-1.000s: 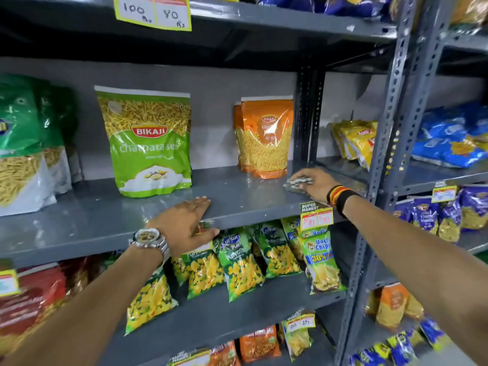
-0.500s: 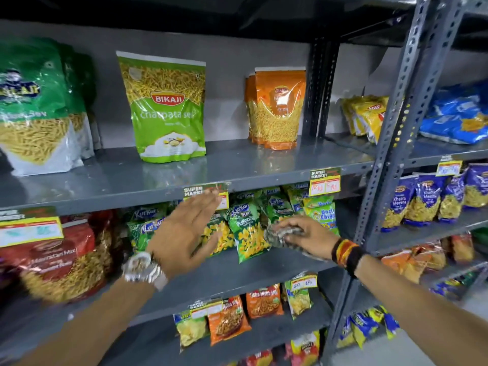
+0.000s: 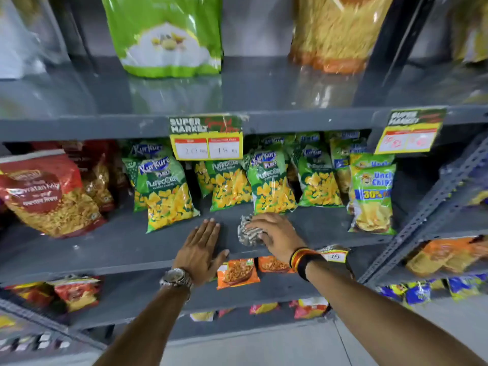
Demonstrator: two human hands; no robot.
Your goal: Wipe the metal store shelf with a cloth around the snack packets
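A grey metal shelf runs across the middle of the view. On its front part my right hand presses a crumpled grey patterned cloth, fingers closed over it. My left hand lies flat and open on the shelf just left of the cloth, wearing a metal watch. Directly behind both hands stand several green Kurkure Puffcorn packets; one leans forward at the left. A red mixture packet lies tilted at the far left, and a green-yellow chips packet stands at the right.
The shelf above holds a large green packet and an orange one; price tags hang from its front lip. Lower shelves carry small orange and red packets. A perforated upright stands at the right.
Both hands dropped from the upper shelf to the Puffcorn shelf. My right hand carried the cloth down and now presses it on this shelf; my left hand now rests flat there. The view tilted downward.
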